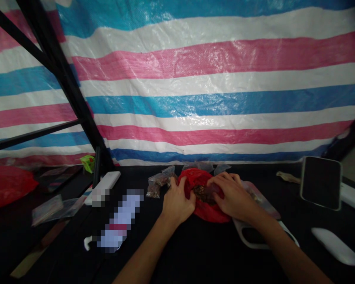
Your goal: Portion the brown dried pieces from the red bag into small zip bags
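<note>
A red plastic bag (211, 213) lies open on the black table, with a heap of small brown pieces (201, 193) inside. At its left rim, my left hand (179, 202) has the plastic between thumb and fingers. My right hand (232, 195) closes on the right side of the bag, its thumb and fingertips reaching over the brown pieces. A filmy, see-through patch shows between those fingertips; whether it is bag plastic or a separate small bag I cannot tell. Small clear bags with brown contents (154, 185) lie just left of my left hand.
Under my right forearm is a white-rimmed scale-like device (254, 236) with a clear bag (264, 201) on it. A dark-screened device (321, 182) and white object (337, 246) stand right. Left are a white box (109, 183), flat clear bags (57, 209) and another red bag (8, 185).
</note>
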Demonstrator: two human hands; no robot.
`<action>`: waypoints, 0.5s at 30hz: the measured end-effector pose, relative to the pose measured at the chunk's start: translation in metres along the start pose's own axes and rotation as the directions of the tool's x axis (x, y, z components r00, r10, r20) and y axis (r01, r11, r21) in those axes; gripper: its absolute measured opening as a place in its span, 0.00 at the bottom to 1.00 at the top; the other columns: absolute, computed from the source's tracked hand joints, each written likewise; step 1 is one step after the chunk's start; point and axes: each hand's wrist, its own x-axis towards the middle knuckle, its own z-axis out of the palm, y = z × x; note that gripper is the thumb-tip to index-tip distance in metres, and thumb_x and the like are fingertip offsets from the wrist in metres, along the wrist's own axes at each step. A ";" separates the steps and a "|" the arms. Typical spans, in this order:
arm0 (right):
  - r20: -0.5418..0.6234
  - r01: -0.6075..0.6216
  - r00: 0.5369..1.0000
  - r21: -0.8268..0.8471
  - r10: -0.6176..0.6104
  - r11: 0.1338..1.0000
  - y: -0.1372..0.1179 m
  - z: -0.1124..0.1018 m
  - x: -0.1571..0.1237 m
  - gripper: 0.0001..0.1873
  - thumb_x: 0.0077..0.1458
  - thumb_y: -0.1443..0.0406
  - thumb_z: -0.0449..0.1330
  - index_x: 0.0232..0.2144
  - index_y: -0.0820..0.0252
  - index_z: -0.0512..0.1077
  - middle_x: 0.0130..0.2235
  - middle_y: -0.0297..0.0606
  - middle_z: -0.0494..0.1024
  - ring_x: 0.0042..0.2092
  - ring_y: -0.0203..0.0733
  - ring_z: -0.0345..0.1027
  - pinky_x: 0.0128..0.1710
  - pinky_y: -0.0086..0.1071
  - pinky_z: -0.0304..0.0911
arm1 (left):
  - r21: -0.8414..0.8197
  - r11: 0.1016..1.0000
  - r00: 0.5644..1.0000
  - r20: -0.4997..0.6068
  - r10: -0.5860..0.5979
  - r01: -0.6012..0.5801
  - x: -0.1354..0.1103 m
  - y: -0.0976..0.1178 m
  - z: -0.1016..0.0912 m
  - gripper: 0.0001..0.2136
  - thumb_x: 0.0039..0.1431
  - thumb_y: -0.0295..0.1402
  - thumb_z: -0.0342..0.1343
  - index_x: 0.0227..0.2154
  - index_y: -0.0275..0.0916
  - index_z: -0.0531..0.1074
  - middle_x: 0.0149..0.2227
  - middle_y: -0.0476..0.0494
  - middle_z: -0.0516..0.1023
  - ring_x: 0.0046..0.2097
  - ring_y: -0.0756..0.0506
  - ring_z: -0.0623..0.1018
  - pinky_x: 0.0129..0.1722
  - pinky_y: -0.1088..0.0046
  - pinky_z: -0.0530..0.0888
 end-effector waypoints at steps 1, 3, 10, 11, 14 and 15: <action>-0.003 -0.004 1.000 0.007 0.004 1.000 -0.001 -0.001 0.000 0.18 0.48 0.74 0.58 0.40 0.52 0.75 0.43 0.38 0.80 0.48 0.51 0.69 0.52 0.46 0.55 | -0.011 1.000 1.000 0.015 -0.019 0.019 -0.001 -0.001 0.001 0.24 0.60 0.38 0.58 0.60 0.44 0.68 0.51 0.32 0.68 0.37 0.38 0.78 0.38 0.59 0.74; 0.026 0.002 1.000 0.025 -0.002 1.000 -0.004 -0.002 -0.001 0.15 0.49 0.73 0.58 0.39 0.53 0.73 0.41 0.38 0.79 0.45 0.50 0.69 0.50 0.45 0.55 | -0.071 0.997 0.998 0.054 -0.011 0.015 -0.003 -0.001 0.002 0.28 0.60 0.37 0.58 0.63 0.45 0.65 0.54 0.31 0.67 0.36 0.39 0.79 0.39 0.60 0.74; 0.118 0.015 0.993 0.064 -0.022 0.998 -0.008 0.000 -0.006 0.16 0.50 0.73 0.61 0.40 0.51 0.73 0.42 0.37 0.78 0.44 0.50 0.67 0.47 0.43 0.56 | -0.517 0.856 0.999 -0.034 -0.028 0.006 0.006 -0.007 0.017 0.33 0.45 0.13 0.52 0.55 0.43 0.69 0.50 0.39 0.72 0.50 0.41 0.77 0.53 0.62 0.74; 0.131 0.017 0.991 0.073 -0.026 0.997 -0.008 0.000 -0.006 0.16 0.51 0.72 0.62 0.42 0.50 0.73 0.43 0.37 0.78 0.44 0.50 0.67 0.47 0.43 0.56 | -0.567 0.823 0.997 -0.046 -0.060 0.024 0.008 -0.008 0.020 0.31 0.45 0.13 0.51 0.54 0.42 0.69 0.50 0.40 0.72 0.51 0.42 0.76 0.53 0.62 0.74; 0.151 0.016 0.988 0.084 -0.029 0.996 -0.009 0.003 -0.005 0.17 0.52 0.71 0.63 0.43 0.49 0.74 0.42 0.36 0.79 0.46 0.51 0.67 0.46 0.43 0.55 | -0.659 0.747 0.986 -0.056 -0.156 0.081 0.011 -0.008 0.024 0.29 0.45 0.13 0.53 0.51 0.41 0.68 0.50 0.41 0.73 0.50 0.43 0.76 0.51 0.64 0.74; 0.147 0.016 0.989 0.086 -0.029 0.996 -0.011 0.005 -0.005 0.16 0.53 0.72 0.63 0.43 0.49 0.73 0.42 0.35 0.79 0.46 0.51 0.67 0.46 0.43 0.54 | -0.673 0.733 0.982 -0.052 -0.181 0.100 0.011 -0.007 0.024 0.29 0.45 0.13 0.54 0.51 0.40 0.69 0.50 0.41 0.73 0.50 0.43 0.76 0.50 0.64 0.74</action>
